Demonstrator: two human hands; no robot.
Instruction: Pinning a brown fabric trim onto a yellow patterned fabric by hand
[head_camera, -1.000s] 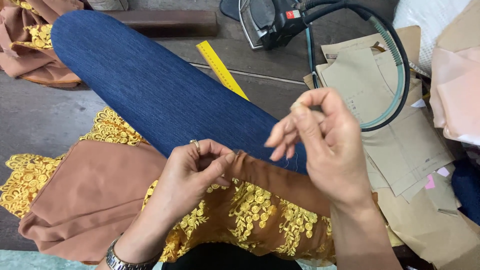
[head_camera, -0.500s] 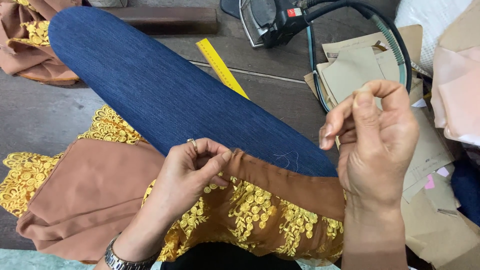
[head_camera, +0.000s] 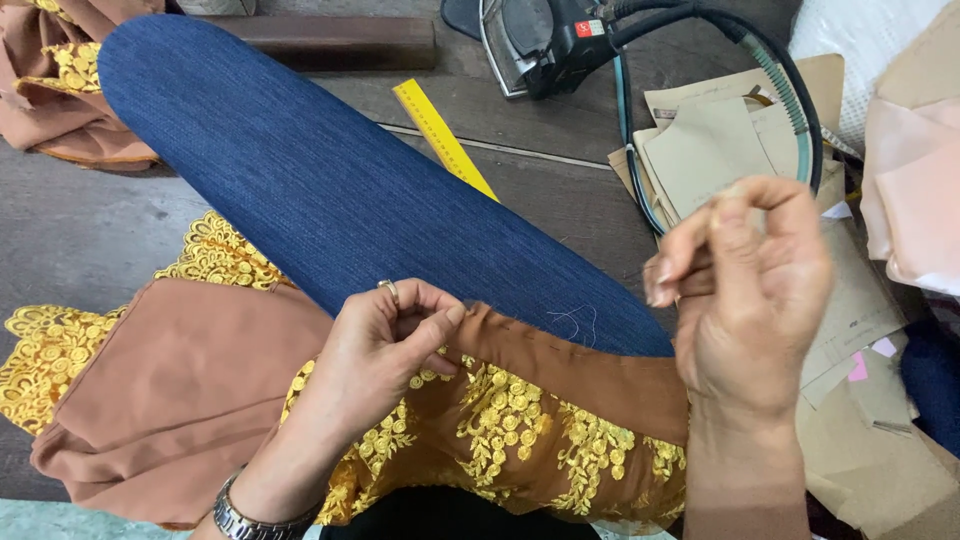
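Dark wooden floor, cluttered with paper patterns. Your left hand (head_camera: 385, 345) pinches the brown fabric (head_camera: 560, 365) hem on your knee; right hand (head_camera: 745, 290) closed on thread. Draw evenly, hem flat.

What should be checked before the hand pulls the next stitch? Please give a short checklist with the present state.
1. Left hand pinches the brown fabric edge: ok.
2. Right hand raised, fingertips pinched together: ok.
3. Needle in the right hand: cannot tell, too small.
4. Thread free of tangles: not ok, a loose loop lies on the jeans leg.
5. Yellow lace clear of the seam: ok.
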